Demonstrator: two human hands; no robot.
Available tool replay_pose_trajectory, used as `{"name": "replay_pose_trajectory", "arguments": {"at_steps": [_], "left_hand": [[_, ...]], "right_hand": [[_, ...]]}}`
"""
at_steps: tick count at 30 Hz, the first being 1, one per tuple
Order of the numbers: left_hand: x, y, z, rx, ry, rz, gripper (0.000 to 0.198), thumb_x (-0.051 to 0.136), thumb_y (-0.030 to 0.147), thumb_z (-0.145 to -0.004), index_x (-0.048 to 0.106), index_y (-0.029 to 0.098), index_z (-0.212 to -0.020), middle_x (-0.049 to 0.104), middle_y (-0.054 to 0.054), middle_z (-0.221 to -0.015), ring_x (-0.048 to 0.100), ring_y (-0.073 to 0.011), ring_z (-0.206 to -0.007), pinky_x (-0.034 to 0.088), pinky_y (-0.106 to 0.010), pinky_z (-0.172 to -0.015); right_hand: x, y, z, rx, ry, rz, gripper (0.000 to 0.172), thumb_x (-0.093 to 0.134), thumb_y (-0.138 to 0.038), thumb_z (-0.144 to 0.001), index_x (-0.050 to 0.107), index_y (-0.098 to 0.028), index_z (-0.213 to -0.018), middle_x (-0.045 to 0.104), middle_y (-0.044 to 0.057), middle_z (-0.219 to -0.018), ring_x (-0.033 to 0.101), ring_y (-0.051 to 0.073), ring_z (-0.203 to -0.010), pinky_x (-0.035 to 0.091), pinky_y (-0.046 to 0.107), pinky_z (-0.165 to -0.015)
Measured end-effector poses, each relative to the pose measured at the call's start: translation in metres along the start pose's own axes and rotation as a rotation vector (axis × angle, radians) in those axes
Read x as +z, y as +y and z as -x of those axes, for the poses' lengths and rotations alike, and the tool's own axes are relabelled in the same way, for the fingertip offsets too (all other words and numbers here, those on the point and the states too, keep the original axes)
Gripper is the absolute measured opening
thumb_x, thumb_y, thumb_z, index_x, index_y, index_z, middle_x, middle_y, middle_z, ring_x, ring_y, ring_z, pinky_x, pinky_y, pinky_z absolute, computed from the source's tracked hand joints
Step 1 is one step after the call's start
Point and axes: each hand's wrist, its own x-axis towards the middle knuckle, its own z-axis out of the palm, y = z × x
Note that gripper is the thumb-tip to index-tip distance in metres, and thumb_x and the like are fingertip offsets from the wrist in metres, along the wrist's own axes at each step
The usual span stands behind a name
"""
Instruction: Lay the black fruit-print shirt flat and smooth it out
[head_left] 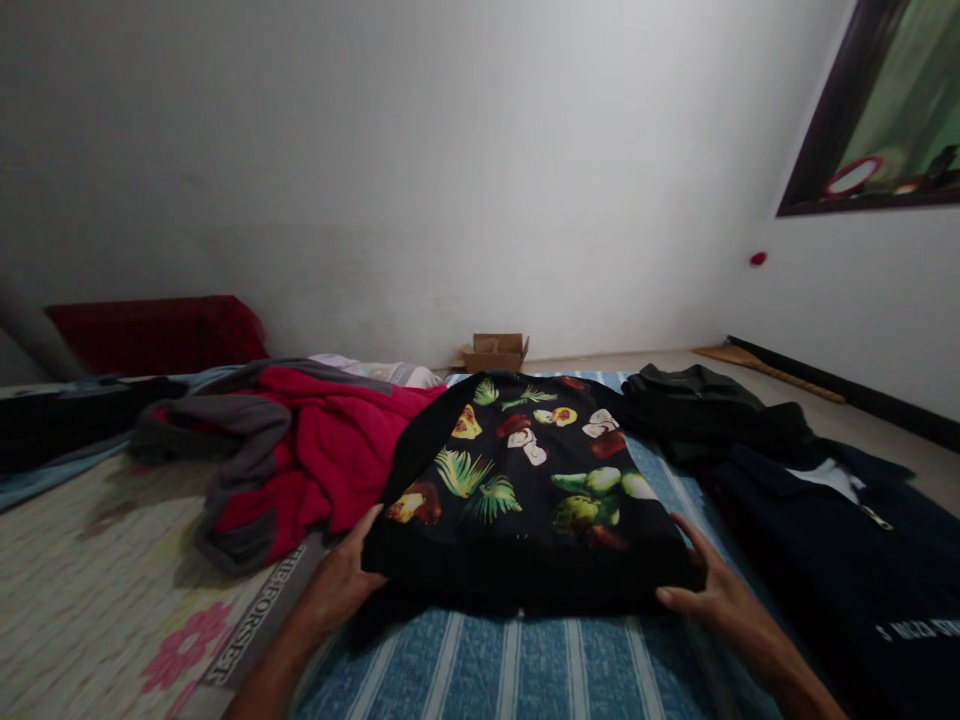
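Observation:
A black zip jacket (540,470) with a fruit and palm-leaf print lies spread in front of me on a blue striped sheet (480,660). My left hand (349,570) grips its near left corner, the thumb on top and the fingers partly hidden by the cloth. At the near right corner, my right hand (712,585) pinches the hem in the same way. The hem looks slightly raised above the sheet. Along the jacket's left side rests a crumpled red and grey garment (330,430).
To the right lie a dark navy garment (847,560) with white lettering and a black garment (705,400). A cardboard box (495,352) stands by the wall. Dark clothing (82,415) and a dark red object (157,335) are at the far left.

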Motion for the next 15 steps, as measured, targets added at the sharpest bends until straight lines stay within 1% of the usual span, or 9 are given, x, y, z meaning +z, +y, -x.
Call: {"name": "replay_pose_trajectory", "arguments": {"at_steps": [2,4,6,8,9,10,11,13,15], "left_hand": [[0.001,0.008,-0.002,0.003,0.007,-0.024,0.074,0.046,0.017,-0.063,0.038,0.011,-0.136,0.06,-0.01,-0.124,0.055,-0.023,-0.115,0.043,-0.03,-0.096],[0.002,0.019,-0.001,-0.009,0.042,-0.148,0.067,0.04,0.012,-0.065,0.044,0.013,-0.132,0.063,-0.008,-0.119,0.057,-0.0216,-0.112,0.043,-0.027,-0.092],[0.002,0.032,0.002,-0.043,0.1,-0.354,0.06,0.039,0.011,-0.069,0.05,0.015,-0.128,0.065,-0.009,-0.113,0.06,-0.0226,-0.105,0.045,-0.027,-0.087],[0.0,0.048,0.005,-0.054,0.163,-0.537,0.051,0.04,0.011,-0.072,0.056,0.015,-0.121,0.066,-0.012,-0.108,0.062,-0.0244,-0.1,0.046,-0.03,-0.083],[-0.002,0.058,0.006,-0.049,0.187,-0.576,0.047,0.04,0.011,-0.073,0.058,0.016,-0.116,0.066,-0.013,-0.105,0.062,-0.025,-0.098,0.046,-0.031,-0.082],[-0.004,0.067,0.006,-0.039,0.21,-0.567,0.044,0.04,0.01,-0.073,0.06,0.016,-0.112,0.067,-0.013,-0.101,0.062,-0.0252,-0.095,0.046,-0.031,-0.08],[-0.008,0.077,0.006,-0.037,0.233,-0.508,0.042,0.039,0.01,-0.074,0.061,0.016,-0.109,0.068,-0.012,-0.097,0.063,-0.0247,-0.092,0.047,-0.031,-0.078],[-0.016,0.092,0.005,-0.067,0.276,-0.263,0.043,0.037,0.01,-0.073,0.061,0.016,-0.109,0.069,-0.01,-0.088,0.066,-0.0218,-0.079,0.049,-0.028,-0.068],[-0.02,0.097,0.008,-0.138,0.32,0.033,0.047,0.035,0.013,-0.073,0.058,0.016,-0.114,0.069,-0.007,-0.08,0.065,-0.0179,-0.061,0.048,-0.025,-0.055]], "right_hand": [[0.006,0.006,0.001,-0.087,0.067,0.096,0.109,0.075,-0.041,-0.053,0.02,-0.021,-0.145,0.047,0.011,-0.136,0.045,0.03,-0.123,0.038,0.039,-0.101],[0.012,0.014,-0.002,-0.166,0.161,0.161,0.102,0.073,-0.038,-0.053,0.028,-0.022,-0.143,0.048,0.009,-0.135,0.042,0.031,-0.125,0.036,0.039,-0.103],[0.016,0.021,-0.007,-0.196,0.257,0.195,0.089,0.066,-0.035,-0.058,0.035,-0.021,-0.139,0.055,0.007,-0.127,0.046,0.031,-0.122,0.039,0.038,-0.1],[0.016,0.024,-0.013,-0.161,0.32,0.235,0.077,0.054,-0.028,-0.059,0.042,-0.018,-0.135,0.062,0.008,-0.116,0.053,0.03,-0.114,0.044,0.036,-0.093],[0.015,0.022,-0.015,-0.126,0.334,0.255,0.076,0.049,-0.025,-0.057,0.045,-0.017,-0.133,0.065,0.008,-0.111,0.057,0.03,-0.108,0.047,0.035,-0.087],[0.012,0.017,-0.016,-0.091,0.333,0.269,0.077,0.045,-0.023,-0.054,0.047,-0.017,-0.131,0.067,0.007,-0.106,0.061,0.029,-0.1,0.05,0.033,-0.08],[0.007,0.011,-0.015,-0.062,0.328,0.266,0.079,0.042,-0.022,-0.052,0.049,-0.017,-0.13,0.068,0.007,-0.103,0.064,0.027,-0.091,0.051,0.032,-0.072],[-0.004,-0.007,-0.011,-0.033,0.351,0.227,0.08,0.04,-0.023,-0.05,0.049,-0.018,-0.13,0.069,0.005,-0.099,0.064,0.023,-0.071,0.051,0.029,-0.058],[-0.018,-0.023,-0.004,-0.028,0.439,0.2,0.08,0.041,-0.023,-0.05,0.049,-0.019,-0.13,0.068,0.005,-0.1,0.062,0.02,-0.061,0.049,0.028,-0.052]]}}
